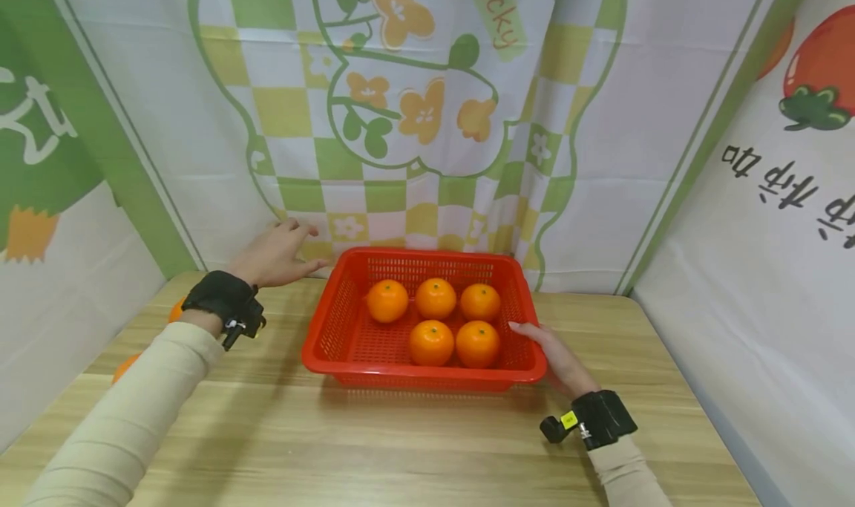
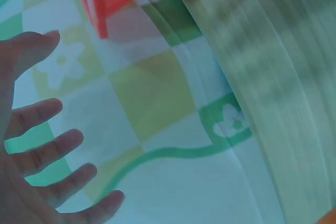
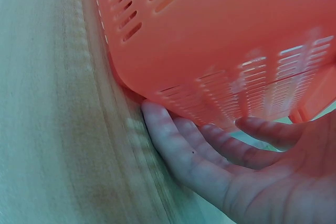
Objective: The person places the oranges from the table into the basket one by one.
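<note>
A red plastic basket [image 1: 427, 371] with slotted walls stands on the table against the curtain. Several oranges [image 1: 436, 298] lie inside it, mostly toward its middle and right. My right hand [image 1: 557, 358] holds the basket's right side, the thumb over the rim and the fingers outside. In the right wrist view those fingers [image 3: 178, 150] touch the lower part of the basket wall. Off the basket's far left corner, my left hand [image 1: 277, 254] hovers with spread fingers and holds nothing. A gap separates it from the basket corner [image 2: 102, 17] in the left wrist view.
Two more oranges, one farther back [image 1: 177, 311] and one nearer [image 1: 125, 367], lie at the table's left side, partly hidden by my left arm. A patterned curtain [image 1: 427, 195] hangs behind the wooden table [image 1: 374, 447]. Printed cloth walls flank both sides.
</note>
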The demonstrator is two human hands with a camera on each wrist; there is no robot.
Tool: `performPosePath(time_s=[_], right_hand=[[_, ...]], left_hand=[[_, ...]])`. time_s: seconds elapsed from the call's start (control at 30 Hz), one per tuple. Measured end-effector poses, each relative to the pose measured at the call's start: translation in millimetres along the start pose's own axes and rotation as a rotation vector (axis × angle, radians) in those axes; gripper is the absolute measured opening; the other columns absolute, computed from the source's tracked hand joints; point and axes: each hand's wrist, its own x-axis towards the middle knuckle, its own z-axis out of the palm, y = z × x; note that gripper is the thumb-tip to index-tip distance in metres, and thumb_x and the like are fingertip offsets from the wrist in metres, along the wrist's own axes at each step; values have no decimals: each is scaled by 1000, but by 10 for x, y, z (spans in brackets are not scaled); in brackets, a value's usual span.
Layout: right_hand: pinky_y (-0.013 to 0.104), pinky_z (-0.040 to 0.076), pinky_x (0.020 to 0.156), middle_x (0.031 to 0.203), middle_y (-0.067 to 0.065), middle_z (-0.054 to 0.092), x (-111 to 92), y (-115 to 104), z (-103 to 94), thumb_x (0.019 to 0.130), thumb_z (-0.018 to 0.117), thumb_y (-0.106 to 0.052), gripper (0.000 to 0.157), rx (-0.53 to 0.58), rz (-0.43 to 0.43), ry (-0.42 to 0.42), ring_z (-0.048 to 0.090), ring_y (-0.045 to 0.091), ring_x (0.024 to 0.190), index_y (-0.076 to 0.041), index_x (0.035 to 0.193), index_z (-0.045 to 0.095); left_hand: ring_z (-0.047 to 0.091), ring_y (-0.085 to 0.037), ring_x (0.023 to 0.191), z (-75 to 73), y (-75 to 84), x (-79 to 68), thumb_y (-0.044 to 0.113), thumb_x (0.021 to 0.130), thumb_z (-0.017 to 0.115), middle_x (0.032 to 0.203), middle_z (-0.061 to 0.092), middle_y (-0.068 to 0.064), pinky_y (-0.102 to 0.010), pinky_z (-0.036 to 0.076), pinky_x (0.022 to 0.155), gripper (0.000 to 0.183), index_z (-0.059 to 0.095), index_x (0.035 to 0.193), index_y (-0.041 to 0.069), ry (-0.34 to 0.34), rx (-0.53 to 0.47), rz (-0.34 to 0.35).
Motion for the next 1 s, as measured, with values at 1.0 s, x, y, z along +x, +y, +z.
performPosePath(time_s=[1.0], right_hand=[[43, 53, 81, 133, 23, 45, 6, 20, -14, 96, 50, -38, 64, 3, 0, -7, 51, 43, 108, -5, 144, 24]], left_hand=[[34, -59, 98, 128, -636, -457, 64, 79, 59, 115, 39, -43, -68, 35, 80, 91, 44, 123, -15, -222, -5, -268]])
